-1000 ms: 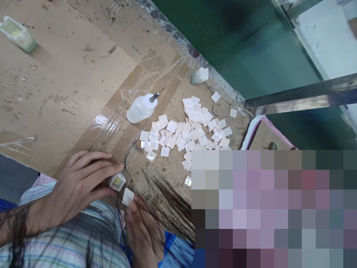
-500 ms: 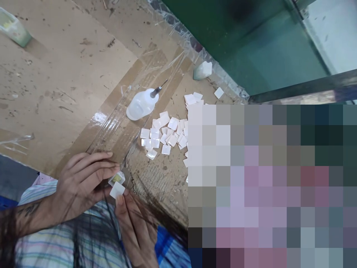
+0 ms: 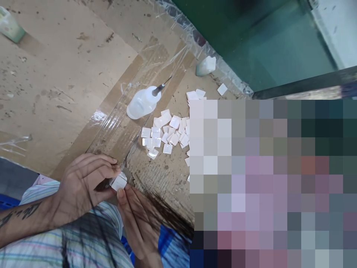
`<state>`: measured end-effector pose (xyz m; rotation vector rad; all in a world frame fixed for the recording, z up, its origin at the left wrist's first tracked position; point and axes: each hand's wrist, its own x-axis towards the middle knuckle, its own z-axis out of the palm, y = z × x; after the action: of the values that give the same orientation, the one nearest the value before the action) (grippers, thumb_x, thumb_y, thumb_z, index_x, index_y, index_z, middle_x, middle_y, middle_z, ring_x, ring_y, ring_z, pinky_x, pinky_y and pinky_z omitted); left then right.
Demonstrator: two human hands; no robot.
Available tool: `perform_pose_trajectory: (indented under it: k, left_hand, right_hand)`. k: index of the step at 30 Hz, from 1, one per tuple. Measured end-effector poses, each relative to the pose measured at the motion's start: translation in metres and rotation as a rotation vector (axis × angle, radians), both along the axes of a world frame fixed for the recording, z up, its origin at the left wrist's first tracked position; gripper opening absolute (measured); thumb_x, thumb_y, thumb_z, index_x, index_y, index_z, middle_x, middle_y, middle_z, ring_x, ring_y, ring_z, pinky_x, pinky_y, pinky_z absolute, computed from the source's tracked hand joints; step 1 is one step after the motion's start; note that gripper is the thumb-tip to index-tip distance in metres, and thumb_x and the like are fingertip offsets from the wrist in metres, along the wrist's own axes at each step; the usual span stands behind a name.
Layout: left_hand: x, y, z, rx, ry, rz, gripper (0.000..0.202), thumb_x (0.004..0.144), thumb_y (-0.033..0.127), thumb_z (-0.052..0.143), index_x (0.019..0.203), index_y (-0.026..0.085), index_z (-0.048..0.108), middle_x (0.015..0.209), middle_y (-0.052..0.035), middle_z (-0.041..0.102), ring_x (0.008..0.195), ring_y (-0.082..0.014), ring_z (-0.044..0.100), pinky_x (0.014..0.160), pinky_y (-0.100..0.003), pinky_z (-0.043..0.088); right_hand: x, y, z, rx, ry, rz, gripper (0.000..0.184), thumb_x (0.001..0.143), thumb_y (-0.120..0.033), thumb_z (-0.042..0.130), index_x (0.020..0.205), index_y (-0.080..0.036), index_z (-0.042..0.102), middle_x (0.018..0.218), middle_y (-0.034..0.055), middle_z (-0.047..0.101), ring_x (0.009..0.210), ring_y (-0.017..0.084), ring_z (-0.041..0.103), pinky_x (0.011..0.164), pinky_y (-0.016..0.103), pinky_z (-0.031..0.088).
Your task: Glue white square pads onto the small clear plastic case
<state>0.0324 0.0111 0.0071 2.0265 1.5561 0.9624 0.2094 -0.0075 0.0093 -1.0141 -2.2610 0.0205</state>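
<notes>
Between its fingertips and thumb, my left hand (image 3: 83,184) holds a small white hollow block (image 3: 122,175), mostly covered from view. My right hand (image 3: 136,223) pinches a thin white square tile (image 3: 119,184) by its lower edge. The tile lies over the open end of the block and hides the inside; whether it touches all round I cannot tell. Beyond the hands, a loose heap of white square tiles (image 3: 167,132) is spread on the cardboard. A translucent squeeze bottle (image 3: 141,105) with a dark needle tip lies left of the heap.
Brown cardboard (image 3: 92,74) with clear tape covers the table. A pale green-and-white block (image 3: 205,67) is near the far edge, with a single tile (image 3: 222,89) beside it. Another greenish hollow block (image 3: 12,28) is at the upper left. A blurred area hides the right side.
My right hand has moved the tile up onto the block's open end, so the yellowish inside no longer shows. The view has shifted slightly.
</notes>
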Motion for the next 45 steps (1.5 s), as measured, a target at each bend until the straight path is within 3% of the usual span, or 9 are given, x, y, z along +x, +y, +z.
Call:
perform_pose_trajectory:
  k: [3, 10, 13, 18, 24, 31, 38, 45]
  left_hand:
    - [0.0, -0.003, -0.004, -0.022, -0.008, 0.012, 0.03, 0.104, 0.046, 0.047, 0.096, 0.023, 0.064, 0.096, -0.0021, 0.075, 0.098, -0.0147, 0.068, 0.085, -0.03, 0.049]
    - [-0.001, -0.001, -0.004, -0.014, -0.02, -0.009, 0.022, 0.103, 0.039, 0.052, 0.098, 0.021, 0.064, 0.096, -0.003, 0.075, 0.099, -0.0135, 0.067, 0.086, -0.029, 0.049]
    - [-0.002, 0.002, -0.002, -0.008, -0.019, -0.024, 0.023, 0.103, 0.039, 0.051, 0.098, 0.021, 0.063, 0.095, -0.0029, 0.075, 0.099, -0.0134, 0.067, 0.087, -0.028, 0.049]
    - [-0.002, 0.003, -0.001, -0.01, -0.007, -0.024, 0.026, 0.104, 0.041, 0.048, 0.096, 0.022, 0.063, 0.093, -0.0019, 0.075, 0.096, -0.0129, 0.068, 0.085, -0.027, 0.049]
    - [0.0, 0.001, -0.004, -0.02, -0.023, -0.004, 0.025, 0.104, 0.042, 0.049, 0.097, 0.023, 0.063, 0.093, -0.0005, 0.074, 0.096, -0.0135, 0.067, 0.083, -0.029, 0.048]
    - [0.0, -0.004, -0.007, -0.045, -0.046, 0.006, 0.025, 0.104, 0.042, 0.047, 0.096, 0.025, 0.062, 0.095, -0.0008, 0.073, 0.097, -0.017, 0.067, 0.086, -0.032, 0.048]
    - [-0.002, -0.003, -0.005, -0.047, -0.055, -0.02, 0.02, 0.104, 0.031, 0.045, 0.098, 0.024, 0.062, 0.097, -0.0005, 0.073, 0.099, -0.0146, 0.065, 0.089, -0.029, 0.045]
    - [0.0, -0.003, -0.006, -0.03, -0.038, -0.007, 0.029, 0.104, 0.047, 0.046, 0.099, 0.023, 0.061, 0.095, -0.0025, 0.073, 0.1, -0.0164, 0.066, 0.088, -0.031, 0.046]
  right_hand:
    - [-0.002, 0.001, -0.003, 0.01, 0.051, -0.05, 0.029, 0.1, -0.008, 0.046, 0.097, -0.012, 0.074, 0.085, 0.0045, 0.08, 0.094, 0.014, 0.076, 0.11, 0.023, 0.047]
    - [0.001, -0.001, 0.016, -0.239, -0.069, -0.059, 0.028, 0.099, -0.01, 0.047, 0.111, -0.011, 0.072, 0.096, 0.0088, 0.08, 0.097, 0.017, 0.075, 0.091, 0.023, 0.06]
    - [-0.001, -0.004, 0.016, -0.29, -0.038, -0.059, 0.026, 0.099, -0.012, 0.05, 0.113, -0.01, 0.071, 0.1, 0.0112, 0.079, 0.098, 0.018, 0.075, 0.087, 0.024, 0.063]
    - [-0.011, -0.013, 0.0, -0.252, 0.181, -0.172, 0.017, 0.094, -0.009, 0.059, 0.103, -0.009, 0.073, 0.091, 0.0113, 0.079, 0.092, 0.016, 0.075, 0.09, 0.023, 0.062]
    - [-0.012, -0.018, -0.008, -0.217, 0.203, -0.194, 0.017, 0.094, -0.008, 0.058, 0.103, -0.008, 0.072, 0.091, 0.0117, 0.079, 0.09, 0.019, 0.076, 0.085, 0.024, 0.065]
    - [-0.014, -0.012, -0.007, -0.165, 0.139, -0.162, 0.02, 0.094, -0.008, 0.059, 0.107, -0.013, 0.073, 0.09, 0.0058, 0.08, 0.086, 0.019, 0.077, 0.083, 0.021, 0.065]
    - [-0.019, -0.003, 0.005, -0.167, -0.013, -0.24, 0.021, 0.098, -0.024, 0.055, 0.104, -0.018, 0.075, 0.094, 0.0115, 0.079, 0.082, 0.023, 0.077, 0.068, 0.028, 0.066]
    - [-0.018, -0.003, 0.005, -0.189, 0.003, -0.217, 0.019, 0.098, -0.02, 0.056, 0.104, -0.016, 0.074, 0.096, 0.0099, 0.08, 0.085, 0.022, 0.077, 0.073, 0.027, 0.066]
